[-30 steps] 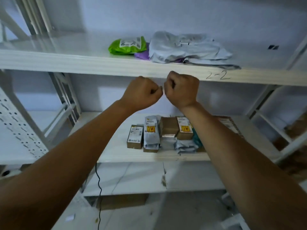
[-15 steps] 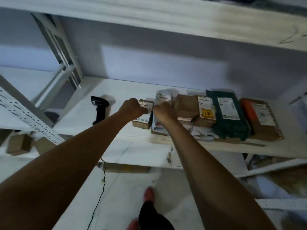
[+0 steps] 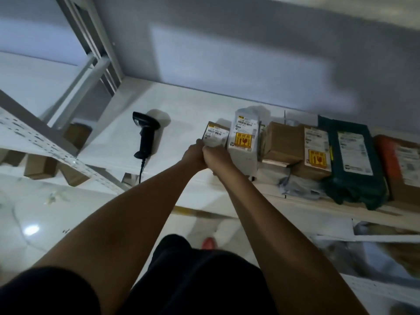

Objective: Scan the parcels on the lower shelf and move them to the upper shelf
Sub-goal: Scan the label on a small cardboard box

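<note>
On the white lower shelf point(image 3: 181, 110) lies a row of parcels: a small brown box point(image 3: 214, 133), a white pouch with a yellow sticker point(image 3: 245, 137), a plain brown box point(image 3: 281, 142), a brown box with a yellow sticker point(image 3: 317, 153), a dark green bag point(image 3: 352, 164) and an orange-brown parcel point(image 3: 402, 164). A black handheld scanner point(image 3: 145, 135) lies left of them. My left hand point(image 3: 193, 154) and right hand point(image 3: 217, 156) are curled fists pressed together at the small box's near end. No grip on the box shows. The upper shelf is out of view.
A perforated white upright point(image 3: 45, 142) and diagonal braces point(image 3: 91, 71) stand at the left. Small cardboard boxes point(image 3: 41, 165) sit on a lower level left. The scanner's cable point(image 3: 141, 171) hangs over the shelf edge. My legs and a red shoe point(image 3: 208, 243) are below.
Both fists dropped from the upper shelf's edge to the small brown box on the lower shelf. My view tilted down, so the upper shelf left the frame.
</note>
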### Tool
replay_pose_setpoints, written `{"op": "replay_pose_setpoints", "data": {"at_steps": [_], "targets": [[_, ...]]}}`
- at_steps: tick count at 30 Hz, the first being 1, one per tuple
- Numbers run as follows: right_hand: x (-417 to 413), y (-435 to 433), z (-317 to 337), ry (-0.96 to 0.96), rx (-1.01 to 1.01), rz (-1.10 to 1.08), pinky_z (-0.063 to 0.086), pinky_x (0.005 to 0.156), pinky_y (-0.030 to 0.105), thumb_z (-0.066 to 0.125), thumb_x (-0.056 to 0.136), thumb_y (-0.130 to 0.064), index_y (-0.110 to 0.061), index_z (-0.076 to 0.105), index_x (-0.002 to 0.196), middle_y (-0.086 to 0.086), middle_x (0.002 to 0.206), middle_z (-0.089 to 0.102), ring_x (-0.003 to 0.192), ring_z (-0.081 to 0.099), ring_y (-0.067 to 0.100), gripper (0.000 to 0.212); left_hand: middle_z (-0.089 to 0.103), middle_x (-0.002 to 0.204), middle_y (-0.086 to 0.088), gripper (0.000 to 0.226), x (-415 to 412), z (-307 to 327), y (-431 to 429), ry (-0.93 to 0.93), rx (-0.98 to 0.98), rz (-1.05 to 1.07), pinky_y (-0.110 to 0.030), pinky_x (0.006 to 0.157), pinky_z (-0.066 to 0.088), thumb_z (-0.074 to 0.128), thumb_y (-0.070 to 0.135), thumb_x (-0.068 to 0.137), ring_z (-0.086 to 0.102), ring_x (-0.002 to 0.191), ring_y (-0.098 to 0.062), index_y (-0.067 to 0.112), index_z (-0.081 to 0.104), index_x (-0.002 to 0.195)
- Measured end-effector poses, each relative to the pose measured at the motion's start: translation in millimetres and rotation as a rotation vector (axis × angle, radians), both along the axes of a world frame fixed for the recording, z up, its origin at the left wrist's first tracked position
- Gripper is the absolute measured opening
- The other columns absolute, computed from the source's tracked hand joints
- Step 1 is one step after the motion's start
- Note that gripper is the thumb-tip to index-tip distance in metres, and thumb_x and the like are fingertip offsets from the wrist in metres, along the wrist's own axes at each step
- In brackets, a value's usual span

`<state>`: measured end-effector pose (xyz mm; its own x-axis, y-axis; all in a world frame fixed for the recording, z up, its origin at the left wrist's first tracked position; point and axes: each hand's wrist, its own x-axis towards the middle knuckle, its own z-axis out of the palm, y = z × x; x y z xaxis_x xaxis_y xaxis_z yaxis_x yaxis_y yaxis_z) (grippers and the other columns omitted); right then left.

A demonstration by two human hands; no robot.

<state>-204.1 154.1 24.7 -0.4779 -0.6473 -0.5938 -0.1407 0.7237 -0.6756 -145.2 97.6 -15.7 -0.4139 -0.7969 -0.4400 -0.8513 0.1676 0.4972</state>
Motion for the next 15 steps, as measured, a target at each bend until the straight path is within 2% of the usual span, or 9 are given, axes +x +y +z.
{"op": "replay_pose_setpoints", "data": {"at_steps": [2,4,6,8,9,11,13,15], "targets": [[6.7,-2.6,-0.5,0.048,-0.029,-0.059,0.056,0.094,0.042,0.047,0.100,-0.028,-0.007,0.057,0.133,0.013,0.125,0.065,0.111,0.064,0.031,0.040,0.060,0.133,-0.018,0.048,6.2,1.4,-2.6,0.001,-0.001,0.073,-0.038,0.091,0.046,0.061,0.022,0.095,0.059,0.124,-0.037,0.002,0.042,0.135],[12.3,-6.5,-6.0,0.080,-0.049,-0.094,0.058,0.090,0.047,0.047,0.096,-0.019,-0.008,0.060,0.128,0.012,0.113,0.068,0.100,0.067,0.030,0.037,0.063,0.128,-0.014,0.051,19.9,4.2,-9.7,0.035,0.020,0.142,-0.033,0.082,0.046,0.065,0.026,0.091,0.062,0.118,-0.034,0.004,0.047,0.133],[19.6,-10.7,-10.1,0.084,-0.016,-0.063,0.060,0.087,0.041,0.048,0.097,-0.014,0.000,0.060,0.126,0.014,0.115,0.065,0.098,0.066,0.029,0.034,0.064,0.120,-0.011,0.061,39.3,2.5,-24.7,0.068,0.055,0.191,-0.030,0.075,0.046,0.074,0.033,0.081,0.064,0.109,-0.031,0.006,0.050,0.131],[31.6,-14.9,-20.5,-0.004,-0.029,-0.133,0.061,0.074,0.029,0.048,0.099,-0.011,0.003,0.058,0.126,0.011,0.116,0.060,0.086,0.063,0.020,0.032,0.067,0.114,-0.007,0.069,64.1,2.3,-35.8,0.081,0.090,0.212,-0.027,0.064,0.044,0.081,0.043,0.075,0.066,0.097,-0.026,0.007,0.053,0.126],[40.4,-17.2,-25.8,-0.053,-0.026,-0.197,0.061,0.073,0.031,0.048,0.099,-0.012,0.001,0.060,0.122,0.009,0.115,0.061,0.080,0.061,0.019,0.029,0.067,0.109,-0.005,0.068,76.6,1.3,-40.7,0.093,0.113,0.227,-0.025,0.061,0.042,0.084,0.046,0.075,0.065,0.092,-0.025,0.006,0.055,0.122],[60.2,-24.8,-35.9,-0.124,0.042,-0.309,0.062,0.082,0.044,0.053,0.097,-0.017,-0.005,0.062,0.113,0.009,0.112,0.065,0.079,0.060,0.023,0.022,0.065,0.096,-0.003,0.060,99.1,-0.9,-48.5,0.132,0.183,0.279,-0.022,0.062,0.043,0.091,0.041,0.074,0.066,0.089,-0.023,0.008,0.056,0.108],[77.2,-33.0,-44.1,-0.230,0.044,-0.367,0.062,0.084,0.044,0.059,0.097,-0.022,-0.010,0.058,0.113,0.007,0.108,0.061,0.083,0.058,0.022,0.021,0.067,0.097,-0.004,0.057,115.3,-6.1,-56.6,0.201,0.226,0.298,-0.022,0.070,0.049,0.094,0.032,0.071,0.069,0.099,-0.026,0.005,0.060,0.107],[88.2,-39.9,-50.5,-0.291,-0.039,-0.429,0.062,0.081,0.042,0.062,0.094,-0.027,-0.009,0.053,0.120,0.006,0.113,0.063,0.090,0.061,0.020,0.032,0.068,0.099,-0.002,0.055,126.3,-5.7,-60.5,0.272,0.185,0.278,-0.024,0.075,0.049,0.094,0.027,0.072,0.069,0.099,-0.025,0.005,0.067,0.115]]}}
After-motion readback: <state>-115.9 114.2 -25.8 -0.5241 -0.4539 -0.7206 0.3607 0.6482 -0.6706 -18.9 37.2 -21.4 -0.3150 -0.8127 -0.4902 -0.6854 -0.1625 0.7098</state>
